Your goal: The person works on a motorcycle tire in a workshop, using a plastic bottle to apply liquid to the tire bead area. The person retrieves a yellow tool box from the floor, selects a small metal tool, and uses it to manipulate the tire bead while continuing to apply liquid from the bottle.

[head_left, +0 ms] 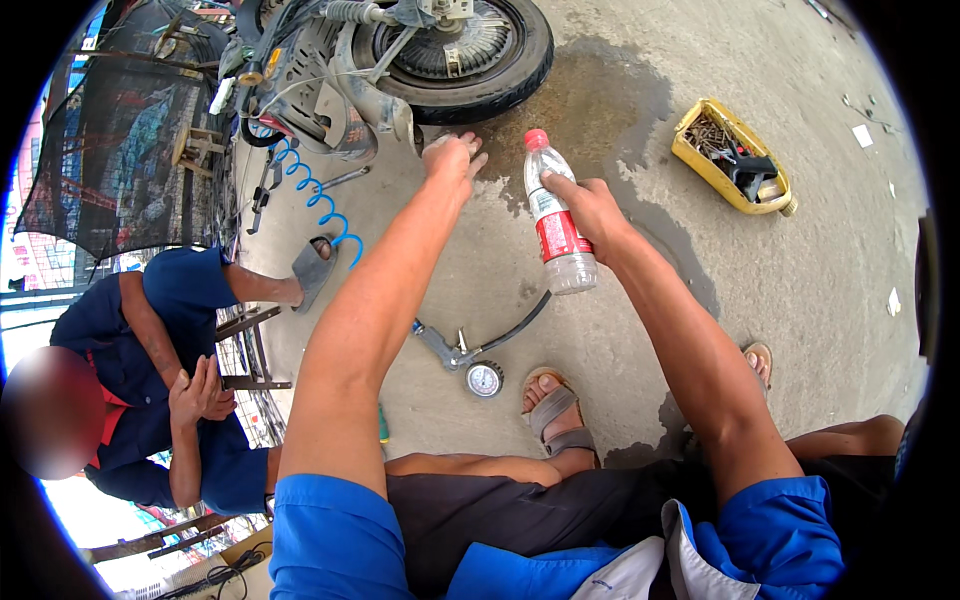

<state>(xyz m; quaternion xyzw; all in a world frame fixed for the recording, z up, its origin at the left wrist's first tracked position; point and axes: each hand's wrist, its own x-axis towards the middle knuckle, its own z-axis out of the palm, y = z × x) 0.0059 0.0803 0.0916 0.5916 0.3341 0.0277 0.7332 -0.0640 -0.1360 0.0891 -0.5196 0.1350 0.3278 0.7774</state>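
Note:
In my right hand (594, 215) is a clear plastic bottle (562, 240) with a red cap and a red and white label. It stands out over the concrete, cap end away from me, and looks mostly clear inside. My left hand (456, 160) reaches out with fingers apart and nothing visible in it. It is close to the tyre (490, 108) of a scooter-like vehicle (325, 95) that lies at the far side. Whether the left fingertips touch anything there, I cannot tell.
A tyre inflator with a round gauge (484, 379) lies before my feet, near a blue coiled hose (318, 195). To the right sits a yellow cut-open container (783, 200) of small metal parts. Wet concrete (610, 90) surrounds the wheel. Another person (150, 330) sits at left.

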